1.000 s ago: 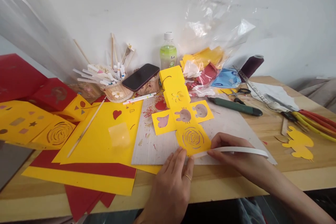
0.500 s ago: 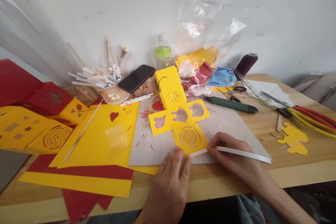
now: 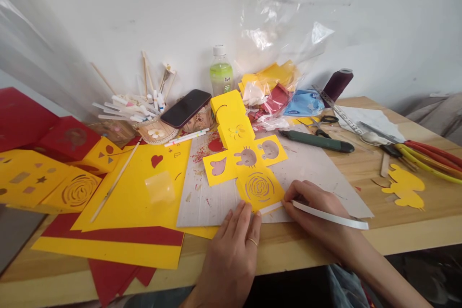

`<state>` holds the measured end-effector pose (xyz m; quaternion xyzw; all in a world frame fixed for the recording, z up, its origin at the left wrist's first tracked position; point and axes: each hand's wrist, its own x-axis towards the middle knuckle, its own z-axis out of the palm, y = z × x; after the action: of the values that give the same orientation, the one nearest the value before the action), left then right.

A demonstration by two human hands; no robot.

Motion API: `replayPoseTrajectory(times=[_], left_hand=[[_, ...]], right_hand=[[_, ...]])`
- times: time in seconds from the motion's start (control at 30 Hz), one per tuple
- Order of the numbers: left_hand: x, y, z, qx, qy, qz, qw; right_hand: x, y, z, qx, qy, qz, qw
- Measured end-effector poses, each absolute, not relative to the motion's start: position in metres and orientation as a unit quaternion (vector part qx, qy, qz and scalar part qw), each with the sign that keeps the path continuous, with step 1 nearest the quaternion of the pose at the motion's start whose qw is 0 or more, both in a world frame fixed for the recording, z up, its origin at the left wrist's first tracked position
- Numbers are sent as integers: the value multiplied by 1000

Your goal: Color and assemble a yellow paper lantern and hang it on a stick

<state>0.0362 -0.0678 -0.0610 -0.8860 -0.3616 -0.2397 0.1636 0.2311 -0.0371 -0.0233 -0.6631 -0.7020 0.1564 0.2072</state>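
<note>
A yellow cross-shaped paper cutout lies on a grey board, with rabbit, flower, heart and rose openings cut in its panels. Along the lower edge of the rose panel runs a narrow white strip of tape. My right hand pinches that strip beside the panel's lower right corner, and the loose tail curves out to the right over the hand. My left hand, with a ring on one finger, rests its outstretched fingertips on the panel's lower left corner and the strip's left end.
Left of the board lie yellow sheets, a thin stick and cut paper boxes. A phone, a bottle and baskets of pens stand behind. A green utility knife, scissors and a yellow cutout lie right.
My right hand has shifted slightly left, still pinching the strip, whose tail now bows lower. My left hand stays at the corner. The view has moved a little.
</note>
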Motion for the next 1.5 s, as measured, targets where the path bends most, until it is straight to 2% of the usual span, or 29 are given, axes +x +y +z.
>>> replayPoseTrajectory(times=[0.17, 0.43, 0.57, 0.7, 0.87, 1.1, 1.3, 1.5], left_hand=[[31, -63, -57, -913, -325, -190, 159], [38, -24, -3, -974, -212, -5, 76], [52, -4, -2, -979, -194, -16, 60], [63, 2, -10, -982, -181, -10, 51], [62, 3, -23, -981, -148, -85, 87], [61, 4, -41, -966, -163, -170, 105], [61, 9, -38, -975, -143, -140, 97], [62, 13, -32, -981, -150, -97, 70]], right_hand=[[230, -35, -17, -652, -723, 154, 168], [230, -34, -19, -644, -737, 142, 149], [233, -35, -22, -626, -752, 123, 167], [238, -39, -29, -567, -785, 80, 236], [241, -44, -38, -524, -804, -9, 282], [242, -43, -39, -518, -810, 4, 274], [244, -46, -33, -529, -808, 34, 257], [251, -52, -38, -496, -819, 51, 282]])
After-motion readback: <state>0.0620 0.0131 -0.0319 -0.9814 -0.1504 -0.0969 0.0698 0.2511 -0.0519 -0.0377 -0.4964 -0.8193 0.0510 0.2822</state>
